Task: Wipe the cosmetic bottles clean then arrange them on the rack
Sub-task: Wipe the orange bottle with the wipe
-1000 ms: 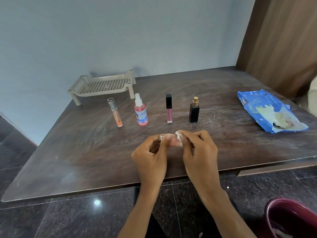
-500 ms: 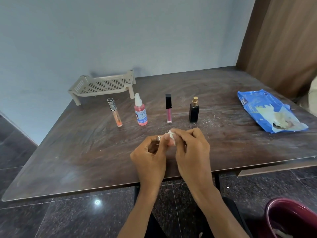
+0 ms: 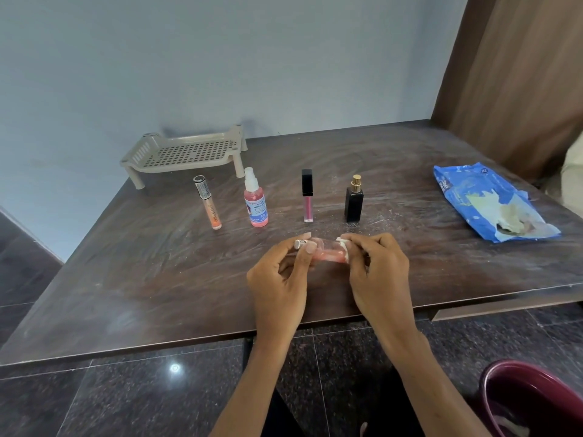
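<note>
Partly hidden between the hands, a small clear bottle of pink liquid (image 3: 328, 254) lies sideways over the dark brown table (image 3: 157, 279). The left hand (image 3: 277, 282) pinches its pale cap end with curled fingers. The right hand (image 3: 378, 275) pinches a white wipe (image 3: 343, 244) against its base.

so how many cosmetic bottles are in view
5. Four stand in a row: orange tube, spray bottle, gloss tube, black perfume bottle. The fifth, a small pink bottle, is held between the left hand and right hand.

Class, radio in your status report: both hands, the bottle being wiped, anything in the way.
Left hand pinches small pink bottle at cap end. Right hand presses wipe to its base. Four bottles stand between hands and rack.
</note>
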Action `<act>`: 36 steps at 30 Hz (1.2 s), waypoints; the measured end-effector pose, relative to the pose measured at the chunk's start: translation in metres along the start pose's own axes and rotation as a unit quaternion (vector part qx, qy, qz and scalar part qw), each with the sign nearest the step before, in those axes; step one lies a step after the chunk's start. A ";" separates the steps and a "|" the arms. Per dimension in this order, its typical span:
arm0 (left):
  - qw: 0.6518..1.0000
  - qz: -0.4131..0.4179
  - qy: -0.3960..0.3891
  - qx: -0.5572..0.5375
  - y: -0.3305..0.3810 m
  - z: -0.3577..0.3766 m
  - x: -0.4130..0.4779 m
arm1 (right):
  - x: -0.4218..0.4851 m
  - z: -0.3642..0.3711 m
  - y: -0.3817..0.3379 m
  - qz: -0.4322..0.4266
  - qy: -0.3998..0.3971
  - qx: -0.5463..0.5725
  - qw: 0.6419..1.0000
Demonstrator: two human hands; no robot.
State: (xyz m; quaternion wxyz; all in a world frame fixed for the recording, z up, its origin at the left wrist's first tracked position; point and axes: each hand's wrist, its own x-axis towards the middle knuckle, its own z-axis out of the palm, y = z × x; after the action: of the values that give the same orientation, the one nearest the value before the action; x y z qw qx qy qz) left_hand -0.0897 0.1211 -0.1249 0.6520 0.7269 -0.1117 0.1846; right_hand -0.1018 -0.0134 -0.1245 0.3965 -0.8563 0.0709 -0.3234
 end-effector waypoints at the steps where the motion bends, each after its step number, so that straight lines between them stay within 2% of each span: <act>1: 1.000 0.001 -0.006 0.002 0.000 0.000 0.001 | 0.000 0.000 0.000 0.001 0.000 -0.001 1.000; 8: 0.999 0.004 -0.018 0.031 -0.001 -0.003 0.003 | 0.001 -0.002 -0.010 0.006 -0.014 0.006 1.000; 14: 1.000 0.005 -0.002 0.030 -0.003 -0.003 0.003 | -0.008 0.003 -0.028 -0.059 -0.016 0.034 0.998; 22: 0.999 0.009 0.006 0.039 -0.002 -0.001 0.002 | -0.003 -0.002 -0.008 0.018 0.008 -0.004 1.000; 30: 1.000 -0.021 0.015 0.016 -0.003 -0.002 0.003 | -0.010 0.010 -0.038 -0.052 -0.015 0.033 0.998; 36: 0.999 -0.005 0.025 0.021 -0.004 -0.001 0.003 | -0.006 0.002 -0.015 -0.013 0.001 0.008 1.000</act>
State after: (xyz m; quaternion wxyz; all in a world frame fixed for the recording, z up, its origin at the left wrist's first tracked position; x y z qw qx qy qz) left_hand -0.0853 0.1227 -0.1271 0.6402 0.7359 -0.0878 0.2021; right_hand -0.1070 0.0002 -0.1180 0.3989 -0.8536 0.0575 -0.3302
